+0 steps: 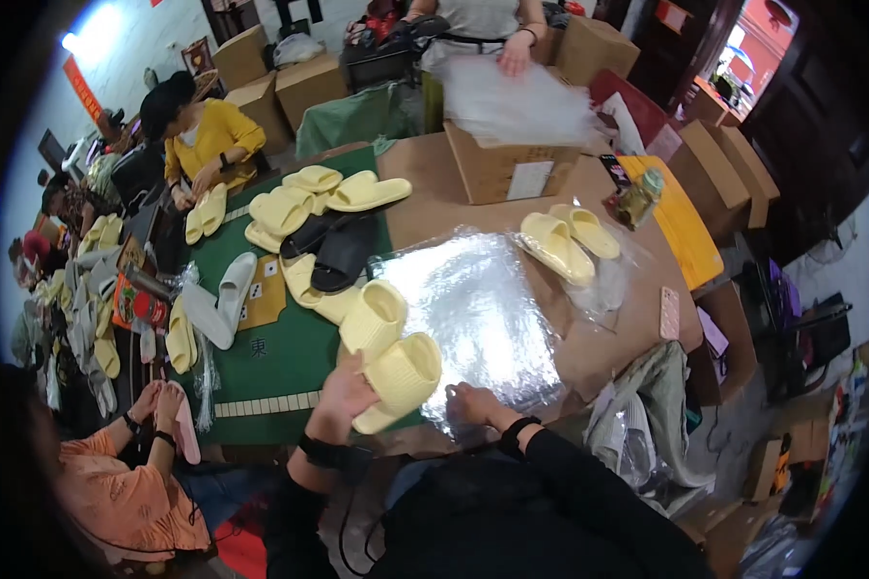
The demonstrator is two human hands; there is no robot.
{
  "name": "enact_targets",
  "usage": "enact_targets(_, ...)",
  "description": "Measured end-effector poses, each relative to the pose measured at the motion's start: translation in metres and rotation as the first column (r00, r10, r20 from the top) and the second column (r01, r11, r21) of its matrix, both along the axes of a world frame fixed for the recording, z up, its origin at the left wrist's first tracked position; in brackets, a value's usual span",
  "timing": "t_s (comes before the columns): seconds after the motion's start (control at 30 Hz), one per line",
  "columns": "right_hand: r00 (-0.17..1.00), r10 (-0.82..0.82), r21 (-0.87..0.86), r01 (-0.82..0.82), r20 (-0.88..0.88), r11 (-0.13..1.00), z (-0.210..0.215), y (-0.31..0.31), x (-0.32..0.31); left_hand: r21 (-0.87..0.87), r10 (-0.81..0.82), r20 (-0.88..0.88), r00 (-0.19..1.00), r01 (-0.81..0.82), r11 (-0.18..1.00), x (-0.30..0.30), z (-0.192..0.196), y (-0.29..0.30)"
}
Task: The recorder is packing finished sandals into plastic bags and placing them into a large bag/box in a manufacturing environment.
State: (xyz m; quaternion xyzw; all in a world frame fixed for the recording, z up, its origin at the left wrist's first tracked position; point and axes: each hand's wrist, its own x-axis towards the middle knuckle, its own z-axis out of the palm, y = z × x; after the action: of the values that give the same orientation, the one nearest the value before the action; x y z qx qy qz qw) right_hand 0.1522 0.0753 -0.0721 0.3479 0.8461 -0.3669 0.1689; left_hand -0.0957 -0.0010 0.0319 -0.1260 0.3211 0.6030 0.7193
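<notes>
A pair of pale yellow slippers point(401, 374) is in my left hand point(346, 391), whose fingers are closed around the near one's side. They are held over the near left edge of a stack of shiny clear plastic bags point(483, 314). At the stack's near edge, my right hand point(475, 403) has its fingers curled and pinched at the plastic. Just beyond the held pair lie black slippers point(343, 253) and a heap of yellow slippers point(285, 210) on the green table mat point(261, 372).
Wrapped yellow slippers point(558, 246) lie right of the bags, near a pink phone point(669, 313) and a jar point(639, 200). A cardboard box point(512, 169) stands at the far side, where another person handles plastic sheets point(517, 101). Co-workers sit at left; grey-white slippers point(224, 301) lie nearby.
</notes>
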Motion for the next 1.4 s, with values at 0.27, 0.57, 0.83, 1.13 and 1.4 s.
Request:
enact_targets(0.27,0.601,-0.739,-0.374,0.638,-0.306,0.674,-0.058,0.063,0.083,-0.016,0.213,-0.035,0.976,-0.214,0.977,0.142,-0.026,0.073)
enact_targets(0.57,0.385,-0.787,-0.56,0.555,-0.483,0.615,-0.044,0.061,0.094,-0.749,0.054,-0.567,-0.822,0.542,0.38,0.172,-0.098,0.001)
enact_targets(0.83,0.473,-0.736,-0.13,0.793,-0.484,0.595,-0.036,0.073,0.067,-0.717,0.089,-0.432,-0.898,0.402,0.569,0.154,-0.158,-0.041)
enact_targets(1.13,0.661,-0.596,0.325,0.747,-0.456,0.58,-0.013,0.083,0.019,-0.732,0.11,-0.435,-0.894,0.422,0.535,0.147,-0.15,-0.05)
enact_targets(1.4,0.927,-0.219,0.393,0.332,-0.303,0.858,-0.043,0.074,-0.018,-0.828,0.142,-0.357,-0.923,0.384,0.409,0.146,-0.156,-0.056)
